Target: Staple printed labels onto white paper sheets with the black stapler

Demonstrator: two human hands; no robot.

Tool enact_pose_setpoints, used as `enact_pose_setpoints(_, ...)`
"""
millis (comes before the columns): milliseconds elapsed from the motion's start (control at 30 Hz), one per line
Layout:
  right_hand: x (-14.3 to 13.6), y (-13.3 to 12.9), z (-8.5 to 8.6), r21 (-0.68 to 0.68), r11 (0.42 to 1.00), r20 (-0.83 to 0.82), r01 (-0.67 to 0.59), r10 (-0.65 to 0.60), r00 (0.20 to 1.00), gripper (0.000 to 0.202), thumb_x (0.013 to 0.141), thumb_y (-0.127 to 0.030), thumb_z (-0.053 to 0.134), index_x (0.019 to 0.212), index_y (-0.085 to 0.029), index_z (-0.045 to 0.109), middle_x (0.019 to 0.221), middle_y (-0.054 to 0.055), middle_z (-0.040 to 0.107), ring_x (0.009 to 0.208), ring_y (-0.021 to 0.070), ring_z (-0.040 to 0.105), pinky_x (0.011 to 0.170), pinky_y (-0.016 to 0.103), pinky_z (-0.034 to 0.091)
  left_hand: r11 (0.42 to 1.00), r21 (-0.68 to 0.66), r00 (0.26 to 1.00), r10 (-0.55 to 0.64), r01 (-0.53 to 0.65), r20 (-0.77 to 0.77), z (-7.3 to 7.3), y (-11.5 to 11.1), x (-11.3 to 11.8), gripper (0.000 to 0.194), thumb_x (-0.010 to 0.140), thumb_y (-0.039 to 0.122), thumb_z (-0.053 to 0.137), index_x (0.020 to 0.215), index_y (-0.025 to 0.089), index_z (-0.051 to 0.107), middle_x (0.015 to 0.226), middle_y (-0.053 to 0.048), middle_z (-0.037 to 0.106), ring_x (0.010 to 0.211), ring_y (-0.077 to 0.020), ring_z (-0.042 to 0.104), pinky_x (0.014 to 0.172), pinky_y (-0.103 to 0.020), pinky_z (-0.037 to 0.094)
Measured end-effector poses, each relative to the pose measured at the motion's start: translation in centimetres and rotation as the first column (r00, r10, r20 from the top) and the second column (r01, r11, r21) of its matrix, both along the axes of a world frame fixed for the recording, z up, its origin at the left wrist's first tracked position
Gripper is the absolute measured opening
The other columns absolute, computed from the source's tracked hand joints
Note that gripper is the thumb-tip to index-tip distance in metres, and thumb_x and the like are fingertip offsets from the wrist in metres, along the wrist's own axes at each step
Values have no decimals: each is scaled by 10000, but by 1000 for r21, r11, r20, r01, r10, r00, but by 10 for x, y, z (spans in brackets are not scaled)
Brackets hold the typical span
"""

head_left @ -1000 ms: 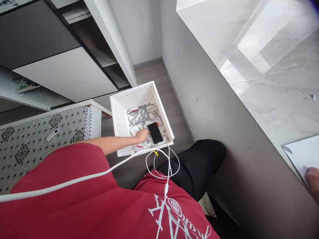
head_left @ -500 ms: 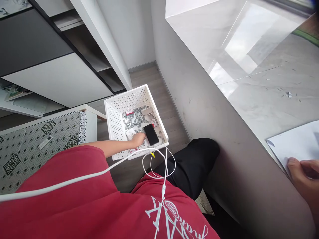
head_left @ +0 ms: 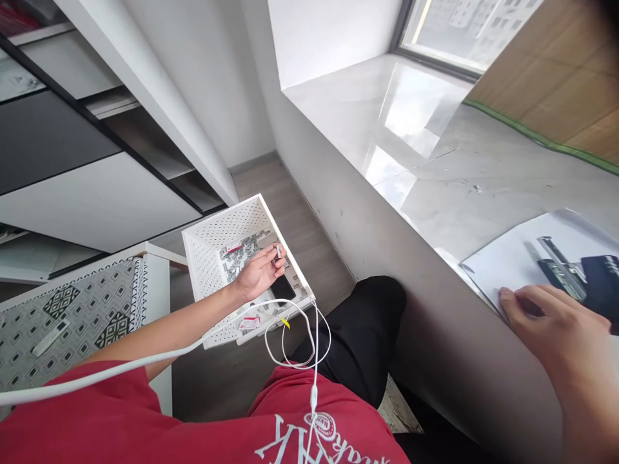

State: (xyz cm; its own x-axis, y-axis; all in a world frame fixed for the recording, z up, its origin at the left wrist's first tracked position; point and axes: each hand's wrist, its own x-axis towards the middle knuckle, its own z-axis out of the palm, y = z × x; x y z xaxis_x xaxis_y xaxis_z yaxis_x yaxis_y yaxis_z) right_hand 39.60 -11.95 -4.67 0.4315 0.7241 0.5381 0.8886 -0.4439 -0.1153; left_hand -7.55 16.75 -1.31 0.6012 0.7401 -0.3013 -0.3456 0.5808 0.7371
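Note:
My left hand [head_left: 258, 274] is raised over a white perforated basket [head_left: 200, 258], its fingers pinching a small grey strip of staples [head_left: 277, 252]. Many more grey staple strips [head_left: 236, 258] lie scattered on the basket's bottom, with a black phone [head_left: 283, 291] among them below my hand. Over on the ledge, my right hand [head_left: 556, 322] has its thumb and curled fingers closed at the near edge of white paper [head_left: 498, 264]. On that paper, just past my right hand, lies a dark stapler [head_left: 561, 264] with its metal rail showing.
Red-and-white small boxes [head_left: 249, 323] lie in the basket. A white cable [head_left: 184, 351] loops across its near edge. The grey ledge [head_left: 435, 193] runs up to a window, with a green-edged wooden board [head_left: 561, 84] on it. A patterned bench [head_left: 82, 322] holds a white remote [head_left: 51, 338].
My left hand has come up from the basket's bottom with a staple strip in its fingertips. The view has swung right, bringing the stapler into sight; my right hand remains at the paper's edge.

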Motion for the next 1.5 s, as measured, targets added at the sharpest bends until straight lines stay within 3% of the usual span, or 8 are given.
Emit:
enact_pose_setpoints(400,-9,6,9,67,990,-214,-122,134,968,371,992,-342,548,661,-228,425,690,0,508,642,145,487,650,291,355,882,83,861,-471,464,192,81,14,204,480,1056,405,471,1282,51,705,1420,-201,676,1387,-316,615,1180,-436,505)
enact_pose_setpoints(667,-7,10,14,64,992,-338,-108,124,933,351,1006,-288,509,682,-225,391,721,5,492,676,152,477,662,301,321,731,277,737,-668,623,104,46,37,348,364,983,226,546,1296,87,666,1532,-202,594,1470,-313,543,1263,-478,395)
enact_pose_setpoints(800,-7,11,17,74,993,-392,-91,113,913,359,994,-264,517,678,-224,350,711,1,477,673,152,462,651,297,309,724,431,835,-525,539,-164,17,42,413,250,977,141,510,1181,131,655,1392,-182,664,1317,-246,645,1203,-450,445)
enact_pose_setpoints(867,-8,12,19,93,992,-412,-81,113,904,365,989,-249,522,671,-222,345,707,-2,470,658,146,446,645,296,306,599,613,857,-393,515,-335,5,38,436,239,999,146,459,1149,149,645,1330,-163,676,1250,-231,652,1161,-447,471)
enact_pose_setpoints(1033,-7,10,22,110,990,-403,-91,128,906,362,1001,-234,539,666,-220,402,726,4,486,690,155,472,660,293,326,-11,859,859,-24,511,-511,-12,22,459,336,1000,113,381,1204,164,642,1249,-152,682,1167,-262,625,1092,-454,481)
enact_pose_setpoints(1133,-7,8,25,91,987,-397,-131,156,904,251,1019,-259,575,771,-216,569,847,32,578,816,181,548,734,289,401,-248,820,856,100,515,-508,-13,15,457,446,960,34,344,1284,162,623,1272,-160,673,1144,-272,625,1093,-453,462)
enact_pose_setpoints(1300,-6,11,33,-76,974,-284,-213,184,941,329,1061,-382,580,1352,-274,687,1197,104,613,1040,247,554,968,392,469,-343,763,837,219,548,-502,-6,10,448,527,908,-22,326,1283,210,614,1260,-139,648,1107,-264,625,880,-360,520)
enact_pose_setpoints(1500,10,-19,31,-90,957,-351,-276,229,908,387,1065,-436,558,1415,-361,703,1181,104,592,1040,257,549,1026,442,493,-312,698,765,252,644,-593,5,7,447,358,1003,96,330,1169,220,621,1091,-112,672,936,-251,634,799,-345,469)
